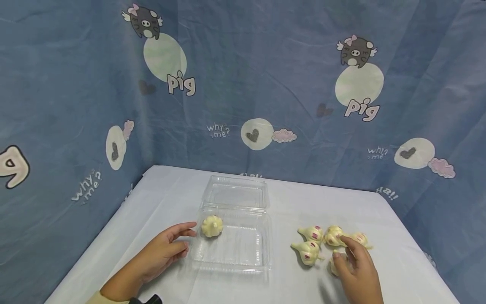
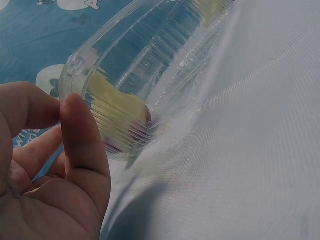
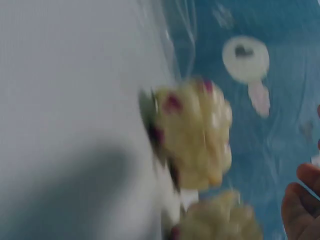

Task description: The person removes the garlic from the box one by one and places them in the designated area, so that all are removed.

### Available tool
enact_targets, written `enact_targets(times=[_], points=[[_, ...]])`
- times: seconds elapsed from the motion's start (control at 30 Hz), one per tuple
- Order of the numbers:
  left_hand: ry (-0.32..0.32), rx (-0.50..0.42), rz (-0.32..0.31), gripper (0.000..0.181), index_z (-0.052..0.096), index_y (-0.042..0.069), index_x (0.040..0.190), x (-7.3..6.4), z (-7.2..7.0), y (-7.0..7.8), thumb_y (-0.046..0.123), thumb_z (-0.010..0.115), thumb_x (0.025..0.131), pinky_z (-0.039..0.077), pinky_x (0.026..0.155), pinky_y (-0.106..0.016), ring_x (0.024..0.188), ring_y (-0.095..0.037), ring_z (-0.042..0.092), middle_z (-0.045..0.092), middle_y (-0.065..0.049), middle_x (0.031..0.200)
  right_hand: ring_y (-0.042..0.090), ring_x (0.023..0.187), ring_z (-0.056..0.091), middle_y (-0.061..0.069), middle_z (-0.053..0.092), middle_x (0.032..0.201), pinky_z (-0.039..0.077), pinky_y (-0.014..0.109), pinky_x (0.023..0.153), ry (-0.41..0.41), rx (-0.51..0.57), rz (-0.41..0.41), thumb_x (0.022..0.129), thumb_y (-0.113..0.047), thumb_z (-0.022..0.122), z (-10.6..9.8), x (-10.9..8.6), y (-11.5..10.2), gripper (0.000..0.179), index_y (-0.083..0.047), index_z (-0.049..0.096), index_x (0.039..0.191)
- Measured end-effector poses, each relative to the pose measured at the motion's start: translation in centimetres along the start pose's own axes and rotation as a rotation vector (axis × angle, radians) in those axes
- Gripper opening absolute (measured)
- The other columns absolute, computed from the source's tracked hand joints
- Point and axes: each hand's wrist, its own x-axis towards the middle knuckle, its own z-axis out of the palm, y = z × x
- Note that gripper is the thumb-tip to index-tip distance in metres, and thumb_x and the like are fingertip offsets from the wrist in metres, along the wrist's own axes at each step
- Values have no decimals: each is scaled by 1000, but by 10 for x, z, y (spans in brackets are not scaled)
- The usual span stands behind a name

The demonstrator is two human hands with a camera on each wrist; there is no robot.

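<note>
A clear plastic clamshell box (image 1: 243,247) lies with its lid (image 1: 238,194) folded back. One garlic bulb (image 1: 212,226) sits in its upper left corner, stem facing up; in the left wrist view that bulb (image 2: 120,112) shows through the ribbed wall. My left hand (image 1: 161,253) is at the box's left edge, thumb and index finger apart in the head view. At the right, my right hand (image 1: 358,270) hovers with parted thumb and fingers over a garlic bulb (image 1: 333,265), which it partly hides. In the right wrist view its fingers (image 3: 300,207) stand apart from a blurred bulb (image 3: 192,132).
Several more garlic bulbs (image 1: 309,252) lie loosely grouped on the white tablecloth (image 1: 292,287), right of the box. A blue curtain (image 1: 284,84) with pig prints hangs behind the table and along its left side.
</note>
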Motion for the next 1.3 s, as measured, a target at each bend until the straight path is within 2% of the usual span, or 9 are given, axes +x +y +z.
enact_targets(times=[0.13, 0.23, 0.33, 0.43, 0.5, 0.6, 0.73, 1.0, 1.3], points=[[2, -3, -2, 68, 35, 2, 161, 0, 0, -1, 1, 61, 97, 56, 75, -24, 86, -14, 57, 48, -18, 142, 1, 136, 47, 12, 57, 143, 37, 3, 103, -51, 98, -161, 100, -9, 70, 12, -1, -13, 42, -5, 58, 140], [1, -4, 0, 68, 35, 2, 160, 0, 0, -1, 1, 61, 98, 56, 75, -24, 86, -14, 56, 47, -19, 143, -9, 135, 42, 8, 57, 143, 40, 10, 107, -114, 144, -247, 98, -5, 71, 22, 0, -22, 42, -10, 59, 138], [3, -5, -1, 68, 36, 2, 160, 1, 1, -1, 1, 61, 98, 56, 75, -24, 86, -13, 56, 47, -19, 143, 6, 139, 47, 1, 56, 144, 44, 19, 110, -190, 162, -273, 99, -7, 71, 30, 3, -31, 44, -15, 58, 140], [5, -5, -8, 68, 36, 1, 160, 1, 2, -1, 0, 61, 97, 56, 75, -24, 86, -13, 56, 48, -19, 143, 21, 140, 52, -2, 56, 145, 48, 31, 110, -280, 181, -246, 99, -12, 72, 37, 6, -42, 45, -19, 58, 141], [-2, -6, -10, 68, 35, 1, 160, 1, 2, -1, 0, 61, 97, 56, 75, -24, 86, -13, 56, 48, -19, 143, 25, 139, 54, -2, 57, 144, 49, 37, 110, -337, 215, -221, 97, -13, 74, 41, 8, -51, 46, -20, 59, 140], [-15, -9, -1, 67, 35, 1, 160, 0, 2, -1, 1, 61, 98, 55, 75, -24, 86, -13, 56, 48, -19, 143, 26, 136, 57, -2, 59, 142, 50, 39, 110, -405, 270, -216, 95, -11, 76, 49, 12, -69, 46, -17, 61, 139], [-15, -10, 7, 67, 35, 1, 160, 1, 1, 0, 1, 61, 98, 55, 75, -23, 87, -12, 57, 47, -19, 143, 21, 136, 57, -4, 60, 142, 50, 35, 110, -473, 321, -270, 97, -9, 73, 61, 19, -94, 44, -17, 60, 138], [-29, -8, 8, 67, 34, 1, 161, 5, -2, -1, 3, 61, 100, 56, 76, -23, 87, -12, 57, 45, -19, 144, 20, 133, 60, -2, 60, 142, 52, 31, 108, -512, 392, -364, 101, -12, 69, 81, 32, -123, 39, -18, 61, 138], [-49, -13, 22, 68, 32, -2, 161, 1, -3, 1, 3, 62, 100, 56, 76, -21, 86, -10, 57, 46, -19, 141, 16, 129, 60, -3, 63, 135, 53, 27, 106, -576, 439, -333, 102, -13, 67, 99, 36, -148, 35, -18, 62, 136]])
